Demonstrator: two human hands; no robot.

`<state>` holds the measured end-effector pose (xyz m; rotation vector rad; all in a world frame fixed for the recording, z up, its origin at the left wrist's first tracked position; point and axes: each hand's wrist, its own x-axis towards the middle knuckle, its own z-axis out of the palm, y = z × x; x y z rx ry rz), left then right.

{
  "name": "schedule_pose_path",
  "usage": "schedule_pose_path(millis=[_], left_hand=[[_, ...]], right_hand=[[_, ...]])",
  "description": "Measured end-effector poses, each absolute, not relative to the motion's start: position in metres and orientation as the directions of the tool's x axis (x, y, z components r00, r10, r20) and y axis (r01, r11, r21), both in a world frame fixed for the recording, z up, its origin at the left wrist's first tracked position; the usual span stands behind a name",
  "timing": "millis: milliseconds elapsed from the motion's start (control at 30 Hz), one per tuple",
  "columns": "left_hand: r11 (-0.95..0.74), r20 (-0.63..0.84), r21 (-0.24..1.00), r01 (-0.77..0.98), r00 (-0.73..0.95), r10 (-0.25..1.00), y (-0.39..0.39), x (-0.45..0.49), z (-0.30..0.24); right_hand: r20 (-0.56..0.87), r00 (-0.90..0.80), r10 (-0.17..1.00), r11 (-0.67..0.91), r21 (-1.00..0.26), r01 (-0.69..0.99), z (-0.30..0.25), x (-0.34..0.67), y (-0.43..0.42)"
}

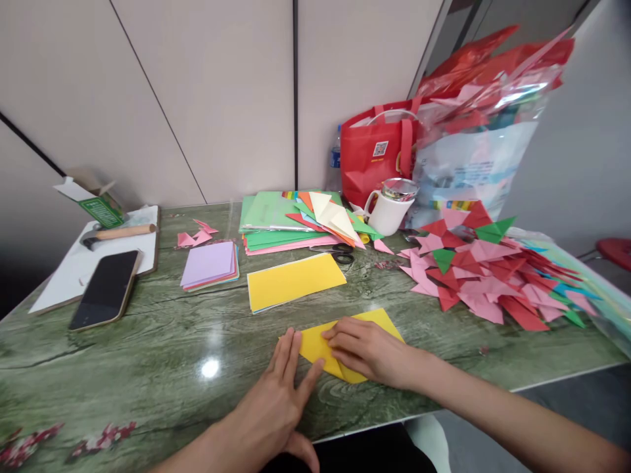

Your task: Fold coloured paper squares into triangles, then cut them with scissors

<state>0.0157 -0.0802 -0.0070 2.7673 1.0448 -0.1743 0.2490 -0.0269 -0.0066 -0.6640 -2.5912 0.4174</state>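
Yellow paper sheet (315, 346) is seen partly folded, with one pointed corner toward the near table edge. It lies flat on the green marble-patterned table (162, 355), close to the front edge, right of centre.

Bare tabletop is noted left of the sheet as far as the phone (105, 289). A stack of yellow sheets (293, 281) lies just beyond, and a pile of folded paper triangles (488, 276) is near on the right.

Left hand (280, 401) is laid flat, fingers extended, tips touching the sheet's left edge. Right hand (369, 351) is pressed flat on the sheet, fingers together; nothing is pinched.
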Motion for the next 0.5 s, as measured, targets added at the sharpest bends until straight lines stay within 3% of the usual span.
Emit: schedule_pose_path(millis=[133, 267, 500], left_hand=[[-0.722, -0.266, 0.208, 0.660, 0.748, 0.608, -0.079, 0.023, 0.004], [-0.725, -0.290, 0.202, 0.659, 0.747, 0.599, -0.078, 0.025, 0.008], [-0.766, -0.137, 0.203, 0.610, 0.792, 0.595, -0.078, 0.012, -0.006]], right_hand=[[0.277, -0.817, 0.506, 0.847, -0.340, 0.409, -0.003, 0.248, -0.029], [0.237, -0.830, 0.505, 0.855, -0.266, 0.445, 0.002, 0.241, -0.038], [0.176, -0.856, 0.485, 0.872, -0.166, 0.460, -0.001, 0.237, -0.058]])
